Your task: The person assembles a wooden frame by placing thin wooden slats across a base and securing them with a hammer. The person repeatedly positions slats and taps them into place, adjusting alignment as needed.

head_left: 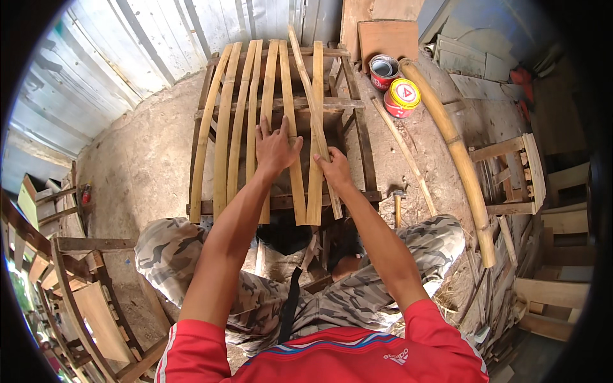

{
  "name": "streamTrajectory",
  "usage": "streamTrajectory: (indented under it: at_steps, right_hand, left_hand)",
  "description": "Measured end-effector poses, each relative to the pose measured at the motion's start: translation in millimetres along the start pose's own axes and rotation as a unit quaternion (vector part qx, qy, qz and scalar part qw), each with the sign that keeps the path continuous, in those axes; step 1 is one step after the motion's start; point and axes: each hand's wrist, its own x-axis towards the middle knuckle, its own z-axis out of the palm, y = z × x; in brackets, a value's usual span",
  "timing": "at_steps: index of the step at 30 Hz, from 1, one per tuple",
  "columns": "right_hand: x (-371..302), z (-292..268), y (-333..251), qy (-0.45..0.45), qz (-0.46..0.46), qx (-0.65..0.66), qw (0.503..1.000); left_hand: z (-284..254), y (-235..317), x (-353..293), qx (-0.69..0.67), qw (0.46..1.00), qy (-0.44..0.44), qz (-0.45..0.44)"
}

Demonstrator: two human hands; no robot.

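I have the right hand (334,168) pinching one slanting slat (306,80), which crosses over a straight neighbour on the wooden frame (345,103); I can't make out the fingertips beneath. The left hand (276,152) is spread, fingers apart, over the slats (315,191) at the frame's middle, and its forearm hides some near ends. I count eight slats, slanting one included. Right of the frame: one hammer (398,210), two cans (401,97), one thick bamboo pole (456,150).
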Motion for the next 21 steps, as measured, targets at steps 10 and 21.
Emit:
streamTrajectory:
  at_steps: [10, 21]
  right_hand:
    - [10, 0, -10, -0.016, 0.021, -0.057, 0.998]
    - [20, -2, 18, 0.019, -0.007, -0.086, 0.996]
  left_hand:
    - [-7, 2, 5, 0.003, 0.999, -0.031, -0.017]
    - [-5, 2, 10, -0.013, 0.999, -0.036, 0.002]
